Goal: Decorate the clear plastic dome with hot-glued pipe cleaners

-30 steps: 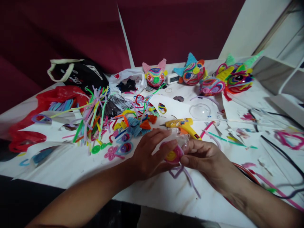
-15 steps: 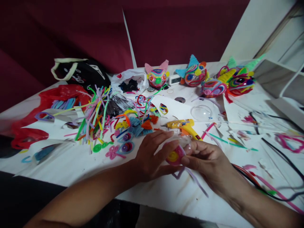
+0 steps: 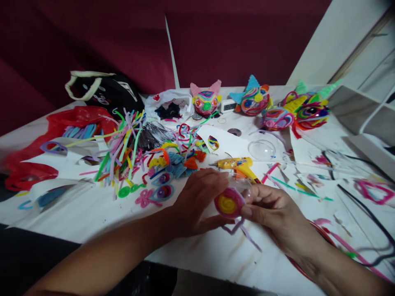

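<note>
Between my two hands is a clear plastic ball or dome (image 3: pixel 245 186), partly hidden by my fingers. On its near side sits a coiled pipe-cleaner piece (image 3: pixel 228 204), yellow in the middle with a pink rim. My left hand (image 3: pixel 197 201) curves round the dome from the left. From the right, my right hand (image 3: pixel 271 205) pinches the edge of the dome and coil between thumb and fingers. A bent purple pipe cleaner (image 3: pixel 251 239) hangs below them. Just beyond my hands lies a yellow glue gun (image 3: pixel 236 163), its nozzle pointing left.
Finished pipe-cleaner animal heads (image 3: pixel 206 100) stand along the back beside a small white clock (image 3: pixel 228 106). Loose pipe cleaners (image 3: pixel 123 144) heap at left, near a red plastic bag (image 3: pixel 77 115). Another clear dome (image 3: pixel 261 150) lies behind the glue gun. Black cables (image 3: pixel 367 209) cross the right side.
The fingers of my left hand have drawn back a little from the coil, so more of its yellow and pink face shows. The coil has shifted slightly right. The camera view has moved slightly.
</note>
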{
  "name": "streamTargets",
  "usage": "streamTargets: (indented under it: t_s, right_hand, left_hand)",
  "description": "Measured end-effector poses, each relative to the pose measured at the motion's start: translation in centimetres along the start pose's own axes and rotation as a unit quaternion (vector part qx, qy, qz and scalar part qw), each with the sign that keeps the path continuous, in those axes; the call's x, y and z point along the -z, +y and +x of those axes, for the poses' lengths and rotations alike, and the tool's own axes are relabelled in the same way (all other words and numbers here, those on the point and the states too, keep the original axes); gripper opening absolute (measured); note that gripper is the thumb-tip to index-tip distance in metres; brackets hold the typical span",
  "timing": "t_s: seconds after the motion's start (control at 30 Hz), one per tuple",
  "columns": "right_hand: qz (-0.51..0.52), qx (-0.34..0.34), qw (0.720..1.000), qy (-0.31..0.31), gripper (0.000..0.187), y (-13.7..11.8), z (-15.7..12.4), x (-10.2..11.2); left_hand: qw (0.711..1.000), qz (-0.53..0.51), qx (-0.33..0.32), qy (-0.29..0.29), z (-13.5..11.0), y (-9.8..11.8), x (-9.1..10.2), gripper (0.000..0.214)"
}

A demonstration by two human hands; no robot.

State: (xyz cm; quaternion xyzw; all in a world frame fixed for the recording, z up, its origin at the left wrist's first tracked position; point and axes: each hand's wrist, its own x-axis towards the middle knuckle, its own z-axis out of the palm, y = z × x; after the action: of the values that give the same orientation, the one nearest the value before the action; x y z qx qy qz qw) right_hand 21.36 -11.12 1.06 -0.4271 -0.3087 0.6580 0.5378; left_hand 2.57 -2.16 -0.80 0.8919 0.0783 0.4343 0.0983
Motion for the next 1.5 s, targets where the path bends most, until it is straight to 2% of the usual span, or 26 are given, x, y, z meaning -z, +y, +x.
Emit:
streamTargets:
  t_s: [0.1,0.17,0.23,0.33,0.43,0.6,0.87,1.0,1.1,1.3,1.5]
  right_hand:
    - [-0.01,0.007,1.0,-0.003,0.019,-0.3,0.0,0.4]
    - [-0.018,0.007,1.0,-0.012,0.018,-0.6,0.1,0.8]
    - [-0.029,0.001,0.999,-0.028,0.018,-0.9,0.1,1.2]
    - [-0.044,-0.028,0.997,-0.058,0.019,-1.3,0.2,1.6]
    - [-0.057,-0.053,0.994,-0.08,0.02,-1.5,0.3,1.7]
    - [-0.101,-0.085,0.984,-0.116,0.018,-1.5,0.3,1.7]
    - [-0.117,-0.134,0.974,-0.142,0.021,-1.5,0.5,1.4]
    - [-0.132,-0.145,0.969,-0.149,0.021,-1.5,0.7,1.1]
    - [-0.147,-0.153,0.966,-0.15,0.021,-1.4,0.7,0.8]
    - [-0.167,-0.149,0.966,-0.128,0.022,-1.3,0.5,0.5]
    - [-0.113,-0.132,0.98,-0.099,0.022,-1.0,0.4,0.3]
  left_hand:
    - [0.999,-0.035,-0.007,-0.001,0.2,0.0,0.4,0.083]
    - [0.997,-0.079,0.02,-0.008,0.3,-0.1,0.8,0.078]
    - [0.988,-0.131,0.08,-0.02,0.3,-0.1,1.1,0.069]
    - [0.958,-0.216,0.182,-0.043,0.1,-0.1,1.2,0.056]
    - [0.915,-0.309,0.254,-0.052,0.2,0.2,1.1,0.053]
    - [0.833,-0.438,0.332,-0.062,0.6,1.2,0.7,0.061]
    - [0.679,-0.529,0.497,-0.11,1.1,1.6,0.7,0.056]
    - [0.627,-0.561,0.527,-0.121,1.2,1.9,0.5,0.048]
    - [0.613,-0.57,0.532,-0.128,1.0,2.0,0.4,0.044]
    - [0.619,-0.542,0.558,-0.107,0.9,2.1,0.5,0.042]
    - [0.619,-0.523,0.582,-0.064,1.3,2.3,0.6,0.044]
